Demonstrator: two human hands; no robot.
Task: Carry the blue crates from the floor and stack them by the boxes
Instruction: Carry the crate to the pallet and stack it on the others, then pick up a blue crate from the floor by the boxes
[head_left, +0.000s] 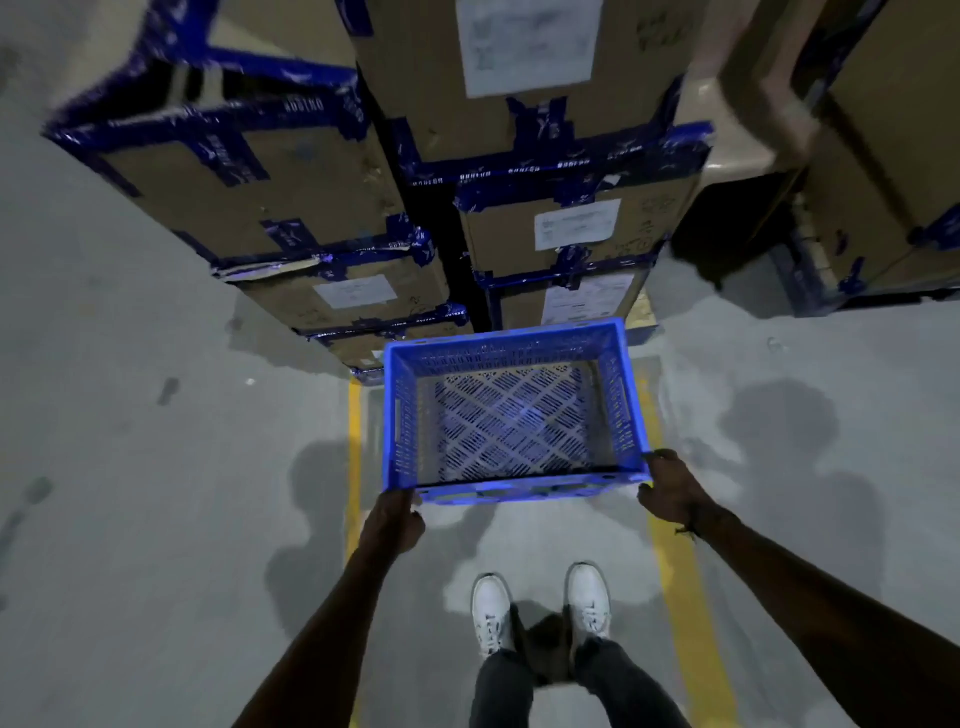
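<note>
An empty blue crate (511, 340) with a slotted lattice bottom is in front of me, its far side close to the stacked cardboard boxes (322, 192). My left hand (392, 519) grips its near left corner. My right hand (670, 491) grips its near right corner, fingers curled over the rim. Whether the crate rests on the floor or hangs above it, I cannot tell.
Tall stacks of brown boxes (571, 228) sealed with blue tape fill the space ahead and to the right (883, 182). Two yellow floor lines (675, 597) run either side of the crate. My white shoes (540, 613) stand on grey concrete just behind it.
</note>
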